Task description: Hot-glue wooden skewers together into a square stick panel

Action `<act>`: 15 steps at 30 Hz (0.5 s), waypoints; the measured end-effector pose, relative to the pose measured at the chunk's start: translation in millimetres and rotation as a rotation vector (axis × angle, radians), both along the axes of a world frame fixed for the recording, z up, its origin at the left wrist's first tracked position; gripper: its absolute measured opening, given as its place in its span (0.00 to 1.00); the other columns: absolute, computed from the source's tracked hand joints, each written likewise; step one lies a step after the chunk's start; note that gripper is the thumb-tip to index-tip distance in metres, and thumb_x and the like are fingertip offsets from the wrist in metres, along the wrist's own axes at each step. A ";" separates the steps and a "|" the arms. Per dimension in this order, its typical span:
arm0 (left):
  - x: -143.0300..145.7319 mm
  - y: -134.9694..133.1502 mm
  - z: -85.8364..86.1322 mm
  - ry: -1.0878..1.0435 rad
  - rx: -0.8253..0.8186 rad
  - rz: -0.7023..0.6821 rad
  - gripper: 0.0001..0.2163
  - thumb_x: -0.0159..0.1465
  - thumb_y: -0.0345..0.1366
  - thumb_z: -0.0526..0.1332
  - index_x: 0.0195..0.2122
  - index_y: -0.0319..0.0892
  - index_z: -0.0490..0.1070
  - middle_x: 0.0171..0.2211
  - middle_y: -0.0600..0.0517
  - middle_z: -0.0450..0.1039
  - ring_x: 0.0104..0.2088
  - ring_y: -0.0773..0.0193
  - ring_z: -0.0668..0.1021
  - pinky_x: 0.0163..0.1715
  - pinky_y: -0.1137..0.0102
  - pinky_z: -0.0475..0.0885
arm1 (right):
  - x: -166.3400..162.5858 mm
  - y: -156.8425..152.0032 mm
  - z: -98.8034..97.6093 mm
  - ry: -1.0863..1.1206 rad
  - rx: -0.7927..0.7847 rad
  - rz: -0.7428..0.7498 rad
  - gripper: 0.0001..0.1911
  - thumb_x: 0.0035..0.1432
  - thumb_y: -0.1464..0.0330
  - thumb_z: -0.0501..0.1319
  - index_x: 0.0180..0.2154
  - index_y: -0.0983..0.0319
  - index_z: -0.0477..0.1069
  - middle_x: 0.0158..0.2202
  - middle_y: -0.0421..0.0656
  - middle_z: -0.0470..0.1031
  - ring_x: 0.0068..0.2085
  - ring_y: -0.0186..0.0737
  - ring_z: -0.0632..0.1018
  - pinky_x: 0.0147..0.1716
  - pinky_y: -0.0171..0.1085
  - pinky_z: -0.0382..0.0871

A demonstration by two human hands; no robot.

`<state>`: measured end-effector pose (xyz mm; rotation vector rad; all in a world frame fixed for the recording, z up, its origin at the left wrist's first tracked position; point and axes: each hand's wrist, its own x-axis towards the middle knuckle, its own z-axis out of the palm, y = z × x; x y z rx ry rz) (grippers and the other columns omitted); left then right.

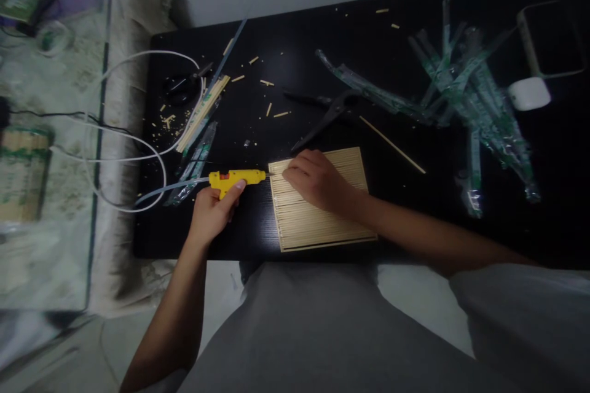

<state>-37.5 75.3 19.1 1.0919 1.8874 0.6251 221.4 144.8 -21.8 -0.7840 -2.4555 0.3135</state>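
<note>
My left hand [212,212] is wrapped round the handle of a yellow glue gun [244,177], with a clear glue stick [184,184] trailing out of its back. The gun's nozzle meets the upper left corner of a flat panel [322,221] made of thin wooden sticks laid side by side. Over the top of that panel rests my right hand [318,178], its fingers bent and pinched together near the nozzle. What lies between those fingertips is hidden or too small to make out.
Behind the panel lie black pliers [329,113]; scissors [184,83] and a bundle of sticks [203,113] are at the left. A loose stick [391,144], plastic wrappers [479,92], a phone [550,37] and a white case [530,93] lie right. A white cable [124,129] loops over the left edge.
</note>
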 end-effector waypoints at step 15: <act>-0.1 -35.1 3.2 -0.022 -0.086 -0.010 0.25 0.63 0.54 0.66 0.17 0.43 0.69 0.10 0.56 0.62 0.11 0.70 0.65 0.13 0.74 0.58 | -4.2 1.1 -5.8 0.069 -0.078 -0.037 0.13 0.72 0.75 0.53 0.45 0.65 0.77 0.49 0.54 0.80 0.49 0.50 0.75 0.51 0.48 0.67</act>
